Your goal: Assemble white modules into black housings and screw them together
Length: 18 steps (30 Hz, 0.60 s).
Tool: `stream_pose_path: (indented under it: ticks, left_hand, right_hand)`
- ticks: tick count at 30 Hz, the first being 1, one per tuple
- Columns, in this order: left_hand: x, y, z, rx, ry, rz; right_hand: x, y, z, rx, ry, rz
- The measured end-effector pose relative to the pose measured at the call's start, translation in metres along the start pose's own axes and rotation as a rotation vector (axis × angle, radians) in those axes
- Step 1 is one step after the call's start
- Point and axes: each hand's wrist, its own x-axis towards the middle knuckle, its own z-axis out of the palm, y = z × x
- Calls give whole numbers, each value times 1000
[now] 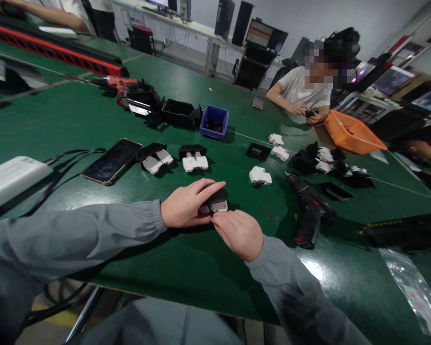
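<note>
My left hand (187, 203) is wrapped round a small black-and-white plastic housing (219, 206) on the green table (201, 268). Its thumb lies under the part and its fingers reach over the top. The fingers of my right hand (241, 232) are pinched together at the housing's near edge; what they hold, if anything, is hidden. Beyond my hands sit two similar housings, one black-and-white assembly (195, 159) and another black-and-white assembly (156, 159). To the right lies a white plastic part (260, 176) with a dark piece under it.
A black cordless drill (311, 206) lies at right, its bit pointing away. At left are a phone (112, 160) and a white power block (14, 179) with cables. Farther off stand a blue bin (214, 122), a red drill (118, 85), an orange basket (352, 134) and a seated co-worker (301, 88).
</note>
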Motion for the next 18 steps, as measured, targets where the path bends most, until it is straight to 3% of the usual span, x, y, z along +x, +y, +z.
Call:
stream_pose_path:
  ticks: [11,18]
  left_hand:
    - [2,3,0,-87,70,-75]
    - [3,7,-2,-132,44,-92]
  right_hand:
    - [-1,2,1,-66,42,227]
    - [-1,3,4,-72,9,242]
